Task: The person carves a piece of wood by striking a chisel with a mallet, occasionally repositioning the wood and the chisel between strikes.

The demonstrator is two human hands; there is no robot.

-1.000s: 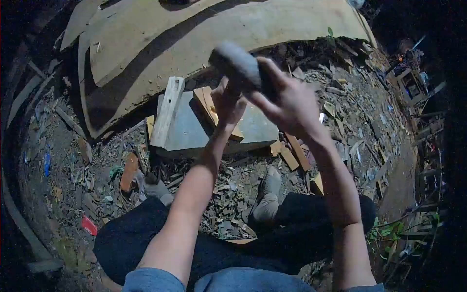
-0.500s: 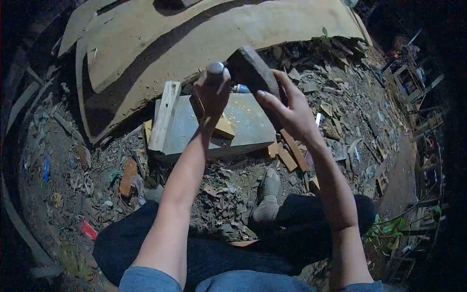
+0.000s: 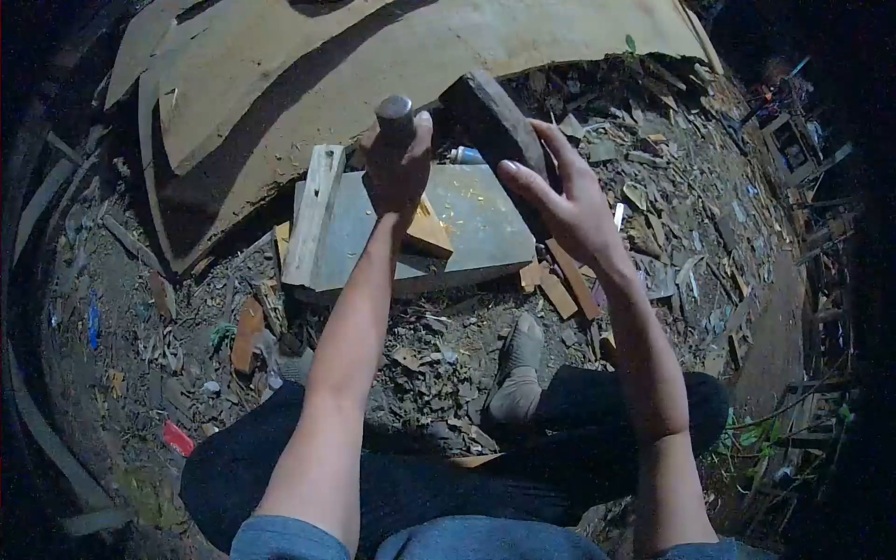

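My left hand [image 3: 401, 173] is closed around an upright tool with a round metal-capped handle [image 3: 395, 116], perhaps a chisel; its lower end is hidden. In my right hand [image 3: 569, 210] is a dark, thick block [image 3: 495, 117], gripped with the thumb on top and the fingers along its far side. A gap separates the block's left end from the tool's cap. Below the left hand, an orange-brown wood piece [image 3: 429, 235] rests on a grey slab [image 3: 485, 219], where yellowish chips are scattered.
A pale wood strip [image 3: 315, 224] lies along the slab's left side. Behind the slab is a small blue-and-white can [image 3: 466, 156]. Large curved boards [image 3: 523, 42] span the back. Wood offcuts [image 3: 560, 291] and debris cover the ground by my feet [image 3: 518, 373].
The capped handle has shifted up and left, and the block has risen slightly. The gap between them is wider. Both hands keep their holds.
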